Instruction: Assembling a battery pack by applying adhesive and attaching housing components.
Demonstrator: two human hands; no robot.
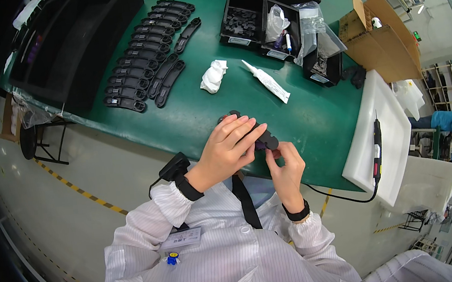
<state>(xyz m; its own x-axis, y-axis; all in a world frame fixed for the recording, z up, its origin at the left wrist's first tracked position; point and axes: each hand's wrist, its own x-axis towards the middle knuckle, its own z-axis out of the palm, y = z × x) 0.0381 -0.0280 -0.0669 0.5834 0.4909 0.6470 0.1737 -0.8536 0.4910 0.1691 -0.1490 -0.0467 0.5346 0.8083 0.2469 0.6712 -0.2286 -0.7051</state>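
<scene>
A dark curved plastic part [268, 140] is held between my hands above the table's front edge. My left hand [229, 145] wraps over it from the left, fingers closed on its upper side and hiding much of it. At its right end, my right hand [287, 168] pinches with thumb and forefinger close to the underside; what lies between those fingertips is too small to tell. Beyond my hands are a crumpled white wipe [213, 76] and a white tube with a pointed nozzle [268, 81].
Rows of similar black curved parts [141, 56] lie at the left beside a large black tray [81, 40]. Black bins [243, 19] with small pieces stand at the back. A white foam tray [366, 125], with a corded pen-like tool [376, 152], and a cardboard box [388, 47] are right.
</scene>
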